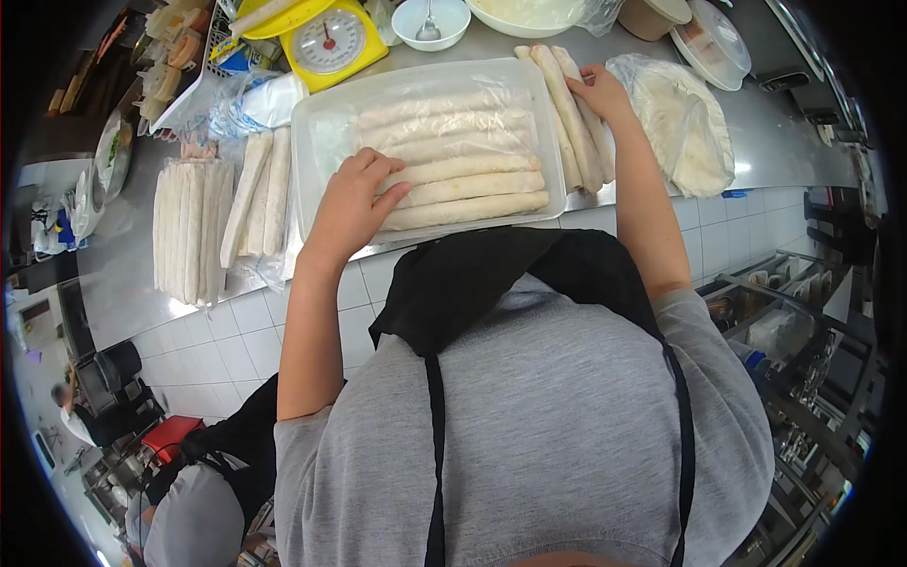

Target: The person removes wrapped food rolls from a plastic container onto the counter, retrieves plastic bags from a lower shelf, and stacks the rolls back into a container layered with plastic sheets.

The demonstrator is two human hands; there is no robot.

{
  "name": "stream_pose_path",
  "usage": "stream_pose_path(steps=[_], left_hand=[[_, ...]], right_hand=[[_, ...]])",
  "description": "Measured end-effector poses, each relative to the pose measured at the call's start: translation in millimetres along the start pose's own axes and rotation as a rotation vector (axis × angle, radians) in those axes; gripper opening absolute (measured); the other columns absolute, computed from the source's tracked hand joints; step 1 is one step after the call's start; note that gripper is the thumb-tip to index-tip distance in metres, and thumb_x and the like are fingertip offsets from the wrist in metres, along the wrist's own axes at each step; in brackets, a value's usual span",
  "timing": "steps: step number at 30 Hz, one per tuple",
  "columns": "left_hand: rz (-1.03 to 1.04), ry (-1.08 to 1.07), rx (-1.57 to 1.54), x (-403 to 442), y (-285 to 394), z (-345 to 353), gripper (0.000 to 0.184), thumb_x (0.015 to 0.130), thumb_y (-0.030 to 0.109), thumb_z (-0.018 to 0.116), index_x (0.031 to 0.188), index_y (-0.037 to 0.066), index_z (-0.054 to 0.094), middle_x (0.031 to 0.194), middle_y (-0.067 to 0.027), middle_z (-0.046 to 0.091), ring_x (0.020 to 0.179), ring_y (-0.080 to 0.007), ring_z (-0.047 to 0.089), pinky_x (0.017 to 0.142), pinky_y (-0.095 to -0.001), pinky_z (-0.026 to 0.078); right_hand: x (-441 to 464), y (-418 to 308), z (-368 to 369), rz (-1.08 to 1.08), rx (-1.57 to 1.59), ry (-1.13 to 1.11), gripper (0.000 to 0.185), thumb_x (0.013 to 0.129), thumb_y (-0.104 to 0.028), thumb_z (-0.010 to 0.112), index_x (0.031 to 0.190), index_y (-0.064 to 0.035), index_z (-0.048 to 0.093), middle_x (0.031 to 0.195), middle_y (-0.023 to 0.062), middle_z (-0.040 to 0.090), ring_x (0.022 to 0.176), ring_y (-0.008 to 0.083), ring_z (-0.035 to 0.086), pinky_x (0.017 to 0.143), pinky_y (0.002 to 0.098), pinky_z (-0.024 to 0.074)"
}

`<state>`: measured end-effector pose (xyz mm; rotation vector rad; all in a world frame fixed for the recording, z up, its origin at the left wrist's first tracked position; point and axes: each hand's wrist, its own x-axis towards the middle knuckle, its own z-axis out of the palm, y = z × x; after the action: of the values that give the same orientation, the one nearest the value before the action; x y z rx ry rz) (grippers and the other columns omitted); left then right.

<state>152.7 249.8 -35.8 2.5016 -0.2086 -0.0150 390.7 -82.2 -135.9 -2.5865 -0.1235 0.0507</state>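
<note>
A translucent plastic tray [300, 142] holds several long pale rolls [477, 184] lying crosswise, the farther ones under clear plastic film. My left hand [357, 197] rests over the left ends of the nearer rolls, thumb and fingers apart. To the right of the tray, several more rolls [557, 113] lie lengthwise on the metal table [779, 151]. My right hand [602, 94] has its thumb and fingers at the far part of the rightmost of these rolls, gripping it.
Floury rolls [192, 231] and wrapped rolls [255, 194] lie left of the tray. Behind it stand a yellow scale [331, 42] and a white bowl [430, 21]. A plastic-covered pale mass [675, 128] lies at the right. Another person [194, 510] is at the lower left.
</note>
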Motion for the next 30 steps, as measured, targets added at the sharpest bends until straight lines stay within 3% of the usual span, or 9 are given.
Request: stream_pose_path(steps=[2, 4, 5, 12, 17, 19, 23, 29, 30], left_hand=[[-0.005, 0.003, -0.007, -0.9, 0.9, -0.2, 0.025, 0.081, 0.021, 0.062, 0.099, 0.003, 0.062, 0.093, -0.0118, 0.055, 0.09, -0.0305, 0.053, 0.079, -0.0378, 0.043], [0.001, 0.013, -0.007, 0.0, 1.5, 0.0, 0.025, 0.081, 0.02, 0.063, 0.099, 0.003, 0.062, 0.093, -0.012, 0.055, 0.09, -0.0304, 0.054, 0.078, -0.0377, 0.044], [0.004, 0.014, -0.007, 0.2, 1.3, 0.5, 0.025, 0.081, 0.02, 0.063, 0.099, 0.003, 0.062, 0.093, -0.012, 0.055, 0.09, -0.0304, 0.054, 0.078, -0.0377, 0.044], [-0.014, 0.018, -0.012, -0.7, -1.3, 1.0, 0.026, 0.081, 0.021, 0.062, 0.099, 0.002, 0.061, 0.095, -0.012, 0.056, 0.09, -0.0306, 0.054, 0.079, -0.0379, 0.044], [-0.01, 0.002, -0.027, 0.7, -4.9, 0.1, 0.026, 0.082, 0.022, 0.062, 0.1, 0.003, 0.061, 0.096, -0.0122, 0.057, 0.091, -0.0307, 0.054, 0.08, -0.0377, 0.044], [0.0, -0.009, -0.039, 2.3, -6.6, 0.1, 0.027, 0.082, 0.022, 0.062, 0.101, 0.003, 0.061, 0.096, -0.0124, 0.057, 0.093, -0.0311, 0.054, 0.081, -0.0374, 0.044], [-0.044, -0.026, -0.1, 2.4, -3.5, -2.0, 0.026, 0.082, 0.021, 0.062, 0.101, 0.003, 0.061, 0.097, -0.0128, 0.057, 0.094, -0.0315, 0.054, 0.081, -0.0373, 0.044], [-0.097, 0.0, -0.072, -5.7, -9.3, -8.2, 0.027, 0.083, 0.019, 0.06, 0.104, 0.002, 0.06, 0.1, -0.0141, 0.057, 0.096, -0.0308, 0.055, 0.083, -0.0364, 0.045], [-0.12, -0.015, -0.094, -7.0, -9.2, -10.3, 0.029, 0.084, 0.017, 0.059, 0.109, 0.001, 0.057, 0.102, -0.0129, 0.056, 0.098, -0.0272, 0.055, 0.084, -0.0338, 0.044]], right_hand=[[0.6, -4.1, -2.1, 0.04, 0.05, -0.013, 0.053, 0.071, -0.044, 0.072, 0.103, -0.0041, 0.058, 0.087, 0.0066, 0.062, 0.073, 0.0168, 0.058, 0.063, 0.0335, 0.0484], [1.0, -14.4, -12.5, 0.324, 0.41, -0.254, 0.05, 0.07, -0.042, 0.073, 0.101, -0.006, 0.057, 0.087, 0.0059, 0.061, 0.071, 0.0163, 0.057, 0.06, 0.0312, 0.046], [-1.4, -17.6, -15.9, 0.324, 0.41, -0.251, 0.05, 0.07, -0.042, 0.073, 0.101, -0.006, 0.057, 0.087, 0.0059, 0.061, 0.071, 0.0163, 0.057, 0.06, 0.0312, 0.046], [-6.5, -9.5, -20.6, 0.089, 0.535, -0.126, 0.041, 0.071, -0.03, 0.075, 0.098, -0.0056, 0.056, 0.084, 0.0046, 0.059, 0.071, 0.0143, 0.055, 0.06, 0.0285, 0.0435], [-50.2, -82.5, -108.1, -0.087, 0.871, -0.093, 0.029, 0.077, -0.023, 0.072, 0.094, -0.0049, 0.058, 0.083, 0.0026, 0.06, 0.073, 0.0118, 0.055, 0.066, 0.0263, 0.0451], [-63.7, -121.3, -136.7, -0.352, 0.947, 0.004, 0.026, 0.082, -0.02, 0.068, 0.1, -0.0077, 0.056, 0.086, -0.0008, 0.059, 0.079, 0.0079, 0.056, 0.071, 0.0245, 0.044], [-74.8, -168.4, -149.4, -0.418, 1.073, 0.028, 0.029, 0.083, -0.012, 0.065, 0.108, -0.0054, 0.053, 0.092, 0.0011, 0.061, 0.08, 0.0074, 0.059, 0.069, 0.0212, 0.0475], [-65.6, -186.9, -103.9, -0.527, 1.152, -0.308, 0.025, 0.084, -0.012, 0.065, 0.105, -0.0047, 0.052, 0.094, 0.0026, 0.062, 0.083, 0.0091, 0.06, 0.07, 0.023, 0.0492], [-60.0, -183.5, -94.0, -0.529, 1.152, -0.314, 0.025, 0.084, -0.012, 0.065, 0.105, -0.0047, 0.052, 0.094, 0.0026, 0.062, 0.083, 0.0091, 0.06, 0.07, 0.023, 0.0492]])
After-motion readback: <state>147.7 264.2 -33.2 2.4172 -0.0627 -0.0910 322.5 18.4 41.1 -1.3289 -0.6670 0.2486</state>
